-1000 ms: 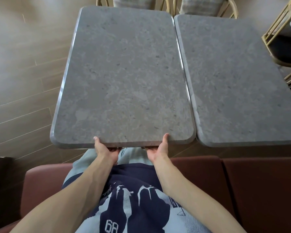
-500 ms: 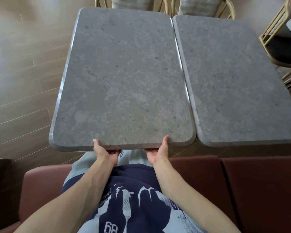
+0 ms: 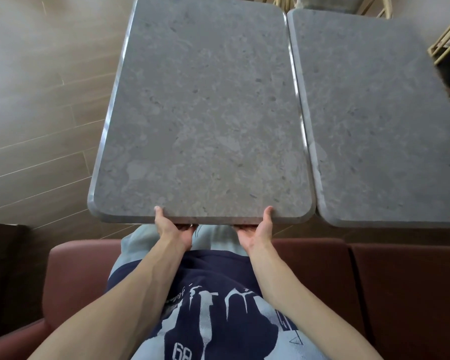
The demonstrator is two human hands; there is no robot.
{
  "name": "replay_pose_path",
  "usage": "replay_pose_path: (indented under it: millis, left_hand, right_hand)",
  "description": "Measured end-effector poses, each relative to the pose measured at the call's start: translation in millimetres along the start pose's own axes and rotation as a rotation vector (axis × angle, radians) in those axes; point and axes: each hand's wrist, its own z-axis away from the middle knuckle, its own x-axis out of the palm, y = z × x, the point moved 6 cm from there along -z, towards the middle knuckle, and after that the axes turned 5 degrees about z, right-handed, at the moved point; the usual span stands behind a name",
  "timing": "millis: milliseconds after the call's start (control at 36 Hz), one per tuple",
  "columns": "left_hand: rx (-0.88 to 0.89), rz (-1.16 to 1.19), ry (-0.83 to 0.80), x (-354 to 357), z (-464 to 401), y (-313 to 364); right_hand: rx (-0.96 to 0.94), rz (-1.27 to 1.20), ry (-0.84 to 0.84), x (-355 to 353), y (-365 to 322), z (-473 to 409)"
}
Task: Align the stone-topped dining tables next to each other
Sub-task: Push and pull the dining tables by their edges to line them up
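Two grey stone-topped tables stand side by side in front of me. The left table (image 3: 205, 113) has its near edge just above my lap. My left hand (image 3: 173, 229) grips that near edge, thumb on top and fingers hidden underneath. My right hand (image 3: 257, 229) grips the same edge further right, in the same way. The right table (image 3: 379, 120) lies close along the left one's right side, with a thin seam between them. The left table's near edge sits slightly nearer to me than the right table's.
I sit on a dark red bench seat (image 3: 374, 281) that runs to the right. Wooden plank floor (image 3: 37, 113) lies to the left. Gold-framed chairs (image 3: 442, 42) stand at the far right and behind the tables.
The view has shifted so both tables appear further right. The left table's far end has swung closer to the right table, and the seam looks narrower. Both hands keep their grip.
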Motion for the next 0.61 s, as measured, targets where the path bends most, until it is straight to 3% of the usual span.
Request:
replay_pose_path:
  millis: [278, 389, 500, 611]
  left_hand:
    - [0.009, -0.027, 0.079, 7, 5, 4]
    - [0.0, -0.12, 0.171, 14, 10, 9]
    - [-0.063, -0.329, 0.375, 22, 20, 24]
    - [-0.123, -0.467, 0.469, 41, 31, 41]
  right_hand:
    - [-0.017, 0.049, 0.071, 7, -1, 3]
    - [0.0, 0.086, 0.227, 18, 2, 9]
    - [0.152, 0.281, 0.477, 32, -11, 20]
    - [0.25, 0.458, 0.518, 53, -23, 32]
